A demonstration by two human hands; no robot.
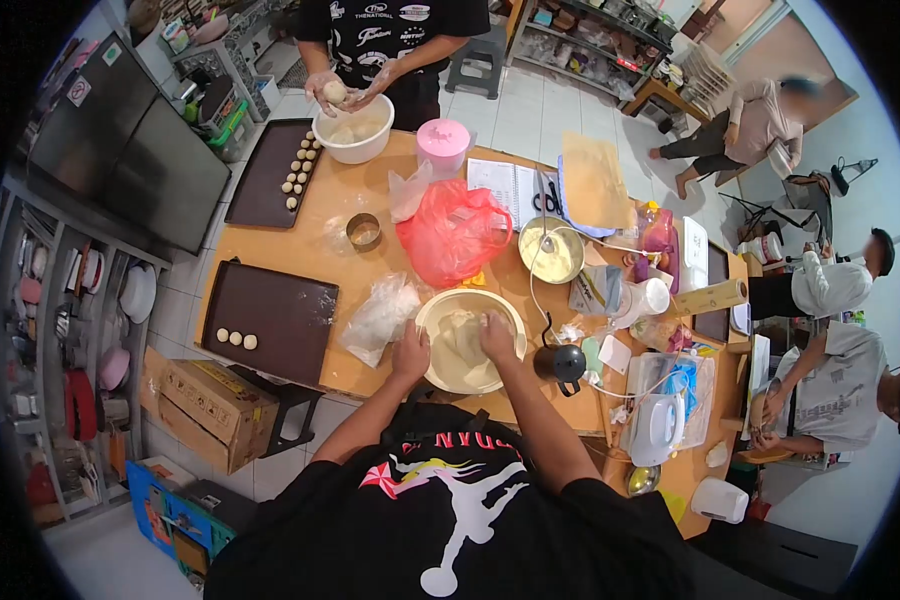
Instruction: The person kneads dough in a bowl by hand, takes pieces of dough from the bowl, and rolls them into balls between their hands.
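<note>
A cream bowl (518,335) stands at the near edge of the wooden table, with pale dough (461,338) in it. My left hand (411,352) is at the bowl's left rim, its fingers curled over the edge. My right hand (497,337) reaches inside at the right, its fingers bent against the dough. Beyond the bowl lies a red plastic bag (452,232); a clear bag (380,318) of white powder is to the left. A black kettle (560,364) stands just right of the bowl.
Two dark trays (280,315) (260,190) with dough balls are on the left. Across the table a person holds a dough ball (334,92) over a white bowl (370,148). A metal bowl (552,262) and a white mixer (655,428) are at right. Other people are farther right.
</note>
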